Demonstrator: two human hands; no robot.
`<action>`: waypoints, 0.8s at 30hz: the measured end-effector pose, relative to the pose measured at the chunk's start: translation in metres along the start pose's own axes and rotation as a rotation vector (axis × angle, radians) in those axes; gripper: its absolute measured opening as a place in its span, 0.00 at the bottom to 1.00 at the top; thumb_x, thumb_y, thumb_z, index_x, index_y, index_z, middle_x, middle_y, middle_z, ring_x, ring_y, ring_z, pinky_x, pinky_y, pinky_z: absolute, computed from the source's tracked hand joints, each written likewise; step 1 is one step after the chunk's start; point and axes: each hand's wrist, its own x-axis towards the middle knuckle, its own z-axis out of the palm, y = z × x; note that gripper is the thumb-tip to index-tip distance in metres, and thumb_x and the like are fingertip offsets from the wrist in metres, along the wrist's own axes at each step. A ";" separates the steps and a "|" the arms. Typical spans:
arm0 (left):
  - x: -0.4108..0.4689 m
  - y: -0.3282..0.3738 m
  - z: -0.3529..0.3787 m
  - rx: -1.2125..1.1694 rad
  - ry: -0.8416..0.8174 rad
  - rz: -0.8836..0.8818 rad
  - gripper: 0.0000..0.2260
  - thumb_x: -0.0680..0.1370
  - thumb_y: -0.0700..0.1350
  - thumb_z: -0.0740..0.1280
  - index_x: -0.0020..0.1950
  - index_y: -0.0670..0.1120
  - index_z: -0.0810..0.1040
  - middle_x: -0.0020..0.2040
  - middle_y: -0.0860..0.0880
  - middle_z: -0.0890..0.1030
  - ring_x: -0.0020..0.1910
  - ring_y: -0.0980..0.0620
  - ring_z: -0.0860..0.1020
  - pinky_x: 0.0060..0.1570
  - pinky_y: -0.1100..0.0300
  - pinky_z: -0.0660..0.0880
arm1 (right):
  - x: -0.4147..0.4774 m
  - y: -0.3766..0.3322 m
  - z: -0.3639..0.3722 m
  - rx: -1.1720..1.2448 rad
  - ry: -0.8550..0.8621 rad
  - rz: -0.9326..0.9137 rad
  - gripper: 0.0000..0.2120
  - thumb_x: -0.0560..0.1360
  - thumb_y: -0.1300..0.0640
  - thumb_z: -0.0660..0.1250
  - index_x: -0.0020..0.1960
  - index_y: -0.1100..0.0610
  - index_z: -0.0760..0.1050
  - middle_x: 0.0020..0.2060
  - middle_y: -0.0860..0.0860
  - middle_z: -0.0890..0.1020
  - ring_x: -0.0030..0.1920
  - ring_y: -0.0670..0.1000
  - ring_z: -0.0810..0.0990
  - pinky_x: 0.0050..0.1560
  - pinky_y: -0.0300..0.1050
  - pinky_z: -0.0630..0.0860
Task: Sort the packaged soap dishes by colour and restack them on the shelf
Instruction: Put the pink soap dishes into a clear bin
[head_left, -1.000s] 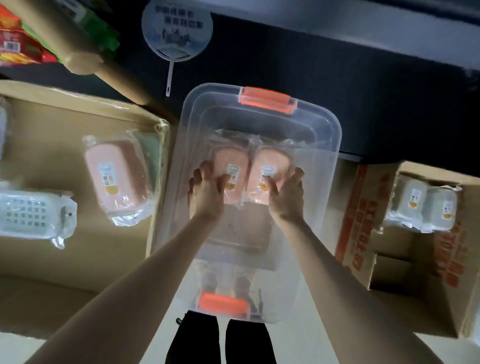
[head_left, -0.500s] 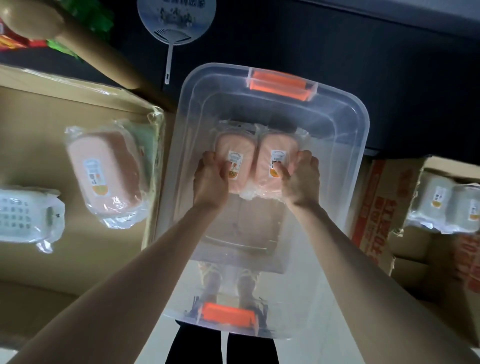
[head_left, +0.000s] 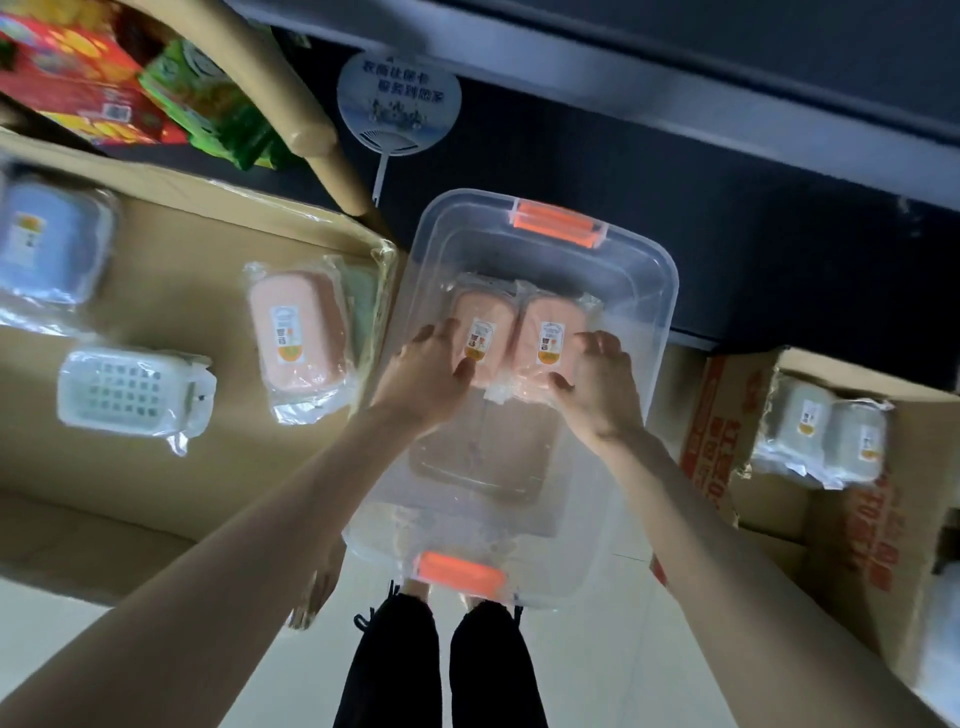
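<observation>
Pink soap dishes (head_left: 543, 322): two rounded rectangles, crinkly clear wrap, side by side, centre frame, in clear bin (head_left: 660, 291).
Grip: left hand (head_left: 423, 376), right hand (head_left: 602, 387) curled round outer edges.

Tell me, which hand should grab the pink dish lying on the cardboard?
Left. The left hand, at the bin's left side, is nearest that pink dish; the right hand would have to cross over the bin.
</observation>
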 end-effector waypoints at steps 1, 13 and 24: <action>-0.009 0.002 -0.011 0.020 0.021 0.027 0.19 0.80 0.45 0.61 0.71 0.44 0.65 0.63 0.40 0.73 0.61 0.38 0.73 0.60 0.47 0.70 | -0.008 -0.006 -0.007 -0.011 0.009 -0.024 0.24 0.77 0.55 0.67 0.71 0.60 0.65 0.69 0.57 0.66 0.65 0.59 0.69 0.63 0.51 0.70; -0.098 -0.056 -0.151 0.197 0.300 0.102 0.21 0.80 0.50 0.61 0.72 0.46 0.65 0.66 0.44 0.72 0.65 0.42 0.69 0.62 0.47 0.66 | -0.074 -0.154 -0.053 -0.005 0.143 -0.331 0.22 0.77 0.54 0.66 0.69 0.58 0.69 0.65 0.54 0.72 0.67 0.54 0.68 0.65 0.48 0.68; -0.098 -0.226 -0.225 0.039 0.253 -0.005 0.21 0.79 0.47 0.63 0.70 0.44 0.66 0.66 0.43 0.71 0.65 0.41 0.70 0.61 0.45 0.68 | -0.090 -0.304 0.062 0.158 0.040 -0.106 0.24 0.77 0.53 0.67 0.70 0.61 0.68 0.67 0.57 0.71 0.67 0.57 0.70 0.68 0.51 0.66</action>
